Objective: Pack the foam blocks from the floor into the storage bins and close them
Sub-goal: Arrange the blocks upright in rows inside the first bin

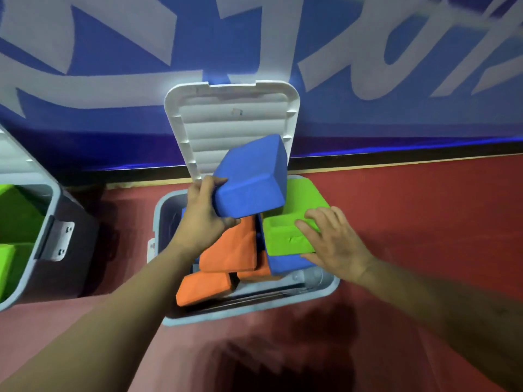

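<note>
A grey storage bin (249, 314) stands on the red floor in the middle, its white lid (232, 120) swung up against the wall. My left hand (202, 213) grips a big blue foam block (252, 179), tilted above the bin. My right hand (336, 241) rests with spread fingers on a green foam block (285, 236) lying high at the bin's right side. Under it shows another blue block (285, 264). Orange blocks (232, 250) are piled in the bin's middle and front (203, 290).
A second grey bin (51, 222) with its lid up stands at the left edge, green blocks (17, 210) inside. A blue wall with white lettering (113, 66) runs behind both bins. Red floor (424, 222) stretches to the right and in front.
</note>
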`<move>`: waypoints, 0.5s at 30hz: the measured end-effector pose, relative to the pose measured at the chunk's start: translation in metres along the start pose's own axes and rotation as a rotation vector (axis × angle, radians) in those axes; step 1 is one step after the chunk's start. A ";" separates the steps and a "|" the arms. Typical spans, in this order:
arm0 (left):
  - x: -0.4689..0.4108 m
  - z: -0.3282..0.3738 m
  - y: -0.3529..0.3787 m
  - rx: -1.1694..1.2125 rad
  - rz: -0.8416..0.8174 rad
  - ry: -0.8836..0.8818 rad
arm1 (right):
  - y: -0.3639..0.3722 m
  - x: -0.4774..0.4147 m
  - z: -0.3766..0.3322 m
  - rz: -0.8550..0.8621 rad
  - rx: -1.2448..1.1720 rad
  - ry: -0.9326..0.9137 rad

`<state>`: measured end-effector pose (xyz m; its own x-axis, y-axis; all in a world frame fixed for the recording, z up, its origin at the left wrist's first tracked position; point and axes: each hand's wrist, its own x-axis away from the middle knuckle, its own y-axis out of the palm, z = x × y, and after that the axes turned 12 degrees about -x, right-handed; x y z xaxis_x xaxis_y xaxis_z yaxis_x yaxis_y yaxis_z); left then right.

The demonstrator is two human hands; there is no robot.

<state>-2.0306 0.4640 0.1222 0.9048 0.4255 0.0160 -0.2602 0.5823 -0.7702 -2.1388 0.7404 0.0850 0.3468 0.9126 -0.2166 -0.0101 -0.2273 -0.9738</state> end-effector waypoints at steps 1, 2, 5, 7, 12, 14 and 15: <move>0.003 -0.003 0.011 0.000 -0.001 0.016 | 0.005 0.007 -0.001 0.008 -0.018 -0.013; 0.005 -0.005 0.020 0.006 -0.001 0.027 | 0.009 0.013 -0.001 0.021 -0.048 -0.031; 0.010 -0.011 0.039 -0.007 0.000 0.073 | 0.018 0.023 0.000 0.024 -0.231 0.046; 0.011 -0.014 0.049 -0.035 0.003 0.128 | 0.022 0.019 0.005 0.088 -0.242 0.355; 0.014 -0.017 0.080 -0.089 0.055 0.222 | 0.007 -0.024 0.030 0.094 -0.975 1.198; 0.015 -0.007 0.094 -0.091 0.064 0.264 | 0.012 -0.031 0.035 0.070 -1.052 1.144; 0.015 -0.003 0.100 -0.087 0.057 0.273 | 0.016 -0.030 0.036 0.083 -1.031 1.124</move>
<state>-2.0416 0.5267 0.0434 0.9499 0.2470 -0.1915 -0.2938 0.4963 -0.8170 -2.1835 0.7214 0.0734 0.8927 0.2713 0.3598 0.4076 -0.8267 -0.3879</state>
